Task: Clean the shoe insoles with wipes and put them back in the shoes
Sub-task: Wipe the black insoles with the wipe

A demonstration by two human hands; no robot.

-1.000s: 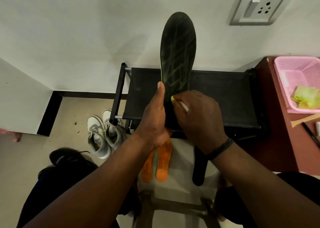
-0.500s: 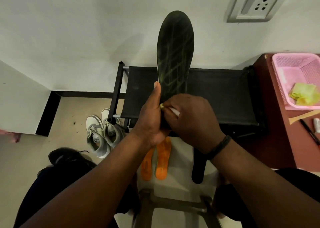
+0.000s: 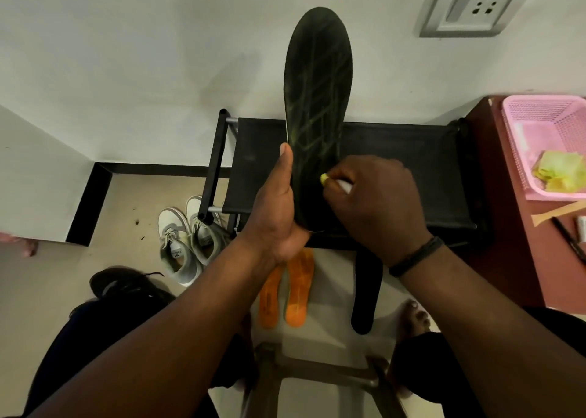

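A pale wall (image 3: 126, 53) rises behind a beige tiled floor (image 3: 133, 202) edged with a dark skirting. On the floor at the left lies a black shoe (image 3: 123, 286), and just beyond it a pair of white sneakers (image 3: 187, 240) sits against the leg of a black shoe rack (image 3: 412, 164) that stands along the wall. The left hand (image 3: 276, 214) is curled round the lower end of a black insole (image 3: 317, 100), thumb laid up along its left edge, and holds it upright in front of the rack with its yellow-lined face toward the camera. Below the hands, two orange insoles (image 3: 291, 291) lie side by side on the floor, with a second black insole (image 3: 366, 294) just to their right. The right hand (image 3: 377, 208), a dark band at its wrist, has its fingers closed on a small white and yellow wipe (image 3: 336, 183) and presses it to the lower right part of the held insole. High on the wall is a grey socket plate (image 3: 472, 5). At the far right a reddish-brown surface (image 3: 507, 227) carries a pink basket (image 3: 539, 132) with crumpled yellow wipes (image 3: 561, 172) inside.
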